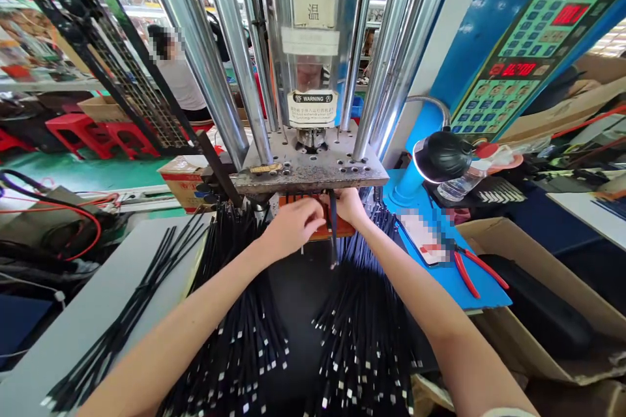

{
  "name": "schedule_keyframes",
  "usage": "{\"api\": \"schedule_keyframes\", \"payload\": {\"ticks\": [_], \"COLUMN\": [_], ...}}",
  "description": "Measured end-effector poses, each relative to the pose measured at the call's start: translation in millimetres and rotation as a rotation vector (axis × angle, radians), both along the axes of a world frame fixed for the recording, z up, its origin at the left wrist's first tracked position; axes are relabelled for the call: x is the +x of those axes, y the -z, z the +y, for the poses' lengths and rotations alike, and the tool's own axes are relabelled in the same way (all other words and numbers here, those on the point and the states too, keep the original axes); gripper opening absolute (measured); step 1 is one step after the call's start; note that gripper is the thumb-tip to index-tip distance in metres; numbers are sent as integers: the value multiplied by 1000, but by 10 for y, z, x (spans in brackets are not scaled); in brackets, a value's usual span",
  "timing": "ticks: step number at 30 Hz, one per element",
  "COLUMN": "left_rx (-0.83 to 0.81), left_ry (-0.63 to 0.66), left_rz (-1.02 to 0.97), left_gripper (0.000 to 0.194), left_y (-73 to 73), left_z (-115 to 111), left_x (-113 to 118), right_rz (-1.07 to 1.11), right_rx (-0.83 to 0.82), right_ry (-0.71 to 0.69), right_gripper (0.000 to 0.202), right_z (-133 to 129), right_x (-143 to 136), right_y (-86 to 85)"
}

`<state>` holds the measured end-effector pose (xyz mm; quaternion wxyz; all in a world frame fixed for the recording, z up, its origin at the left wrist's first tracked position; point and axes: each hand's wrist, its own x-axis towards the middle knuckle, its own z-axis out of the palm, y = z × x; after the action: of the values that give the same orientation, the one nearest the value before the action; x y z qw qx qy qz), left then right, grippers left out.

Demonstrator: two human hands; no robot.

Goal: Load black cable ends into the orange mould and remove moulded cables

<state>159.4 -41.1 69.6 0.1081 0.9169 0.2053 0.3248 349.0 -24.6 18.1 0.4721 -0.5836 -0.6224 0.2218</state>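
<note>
Both hands work at the orange block [346,229] beneath the press plate [313,172], whose front edge cuts off the view of the block's rear. A dark cable [333,234] hangs down between them over the block's front, its upper end hidden under the plate. The left hand [296,225] has its fingers curled at the block; the right hand [348,204] reaches to the cable's other side, its fingertips mostly out of sight. Whether either hand is closed on the cable cannot be told.

A thick bundle of black cables lies on each side of the black desk [298,313]: the left bundle [244,332], partly covered by the left forearm, and the right bundle [362,326], both cut off by the bottom of the view. Loose cables [139,300] lie on the pale desk [88,300] at left. Red-handled pliers [476,268] rest near the blue desk's [452,293] front right corner, beside a pixelated patch that cannot be made out.
</note>
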Motion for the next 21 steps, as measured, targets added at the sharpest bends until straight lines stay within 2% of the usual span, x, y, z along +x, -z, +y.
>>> {"api": "schedule_keyframes", "payload": {"ticks": [2, 4, 6, 9, 11, 14, 18, 21], "left_rx": [61, 114, 139, 196, 218, 149, -34, -155], "left_ry": [92, 129, 122, 112, 78, 20, -1, 14], "left_rz": [254, 385, 431, 486, 530, 606, 711, 788], "left_gripper": [12, 23, 32, 45, 52, 63, 67, 66], "left_y": [218, 378, 488, 563, 534, 385, 179, 112], "left_z": [29, 38, 25, -33, -88, -147, -80, 84], "left_x": [-78, -115, -118, -96, -82, -52, 34, 116], "right_rz": [22, 62, 75, -44, -138, -221, -399, -505], "right_rx": [-26, -55, -63, -13, 5, -32, -121, -127], "right_ry": [-46, -101, -136, -98, -59, -28, 123, 246], "right_gripper": [28, 24, 14, 7, 7, 16, 15, 25], "right_z": [33, 28, -8, -93, -136, -114, 121, 362], "right_x": [10, 21, 30, 35, 36, 47, 59, 33], "right_y": [35, 44, 30, 5, 5, 22, -12, -91]}}
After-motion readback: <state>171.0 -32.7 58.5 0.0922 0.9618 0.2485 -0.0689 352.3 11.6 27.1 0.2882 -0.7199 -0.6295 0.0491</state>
